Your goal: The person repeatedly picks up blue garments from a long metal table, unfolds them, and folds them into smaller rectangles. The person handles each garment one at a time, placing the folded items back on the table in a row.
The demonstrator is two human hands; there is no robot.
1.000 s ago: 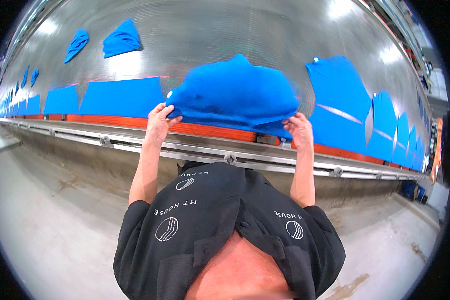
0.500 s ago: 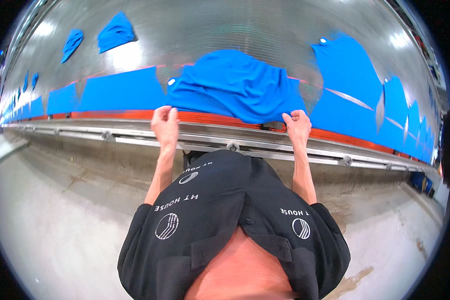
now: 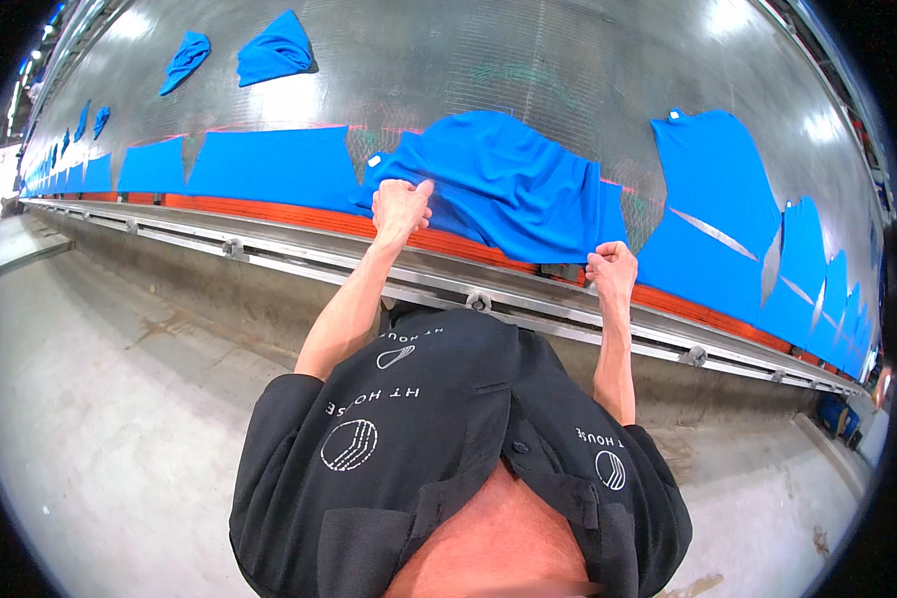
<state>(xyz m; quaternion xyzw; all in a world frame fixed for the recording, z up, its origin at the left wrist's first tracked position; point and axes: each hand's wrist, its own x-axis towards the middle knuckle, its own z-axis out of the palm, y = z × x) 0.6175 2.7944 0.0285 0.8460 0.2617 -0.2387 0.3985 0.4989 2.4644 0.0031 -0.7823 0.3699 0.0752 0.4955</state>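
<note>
A rumpled blue fabric piece (image 3: 498,184) with a small white tag (image 3: 375,159) at its left corner lies on the grey work surface in front of me. Over its lower left part is my left hand (image 3: 401,209), fingers curled in and thumb close to them; the fingertips are partly hidden. My right hand (image 3: 611,269) pinches the lower right corner of the same piece at the near edge. Folds run across the fabric between the hands, and a flat blue layer shows beneath its right side.
Flat blue panels (image 3: 269,162) line the near edge to the left, and more blue pieces (image 3: 718,189) lie to the right. Two bunched blue pieces (image 3: 275,50) rest farther back. An orange strip (image 3: 299,214) and a metal rail (image 3: 299,244) run along the front.
My left hand has moved up and inward from the near edge onto the fabric. My right hand stays at the lower right corner. The whole view has shifted and tilted slightly.
</note>
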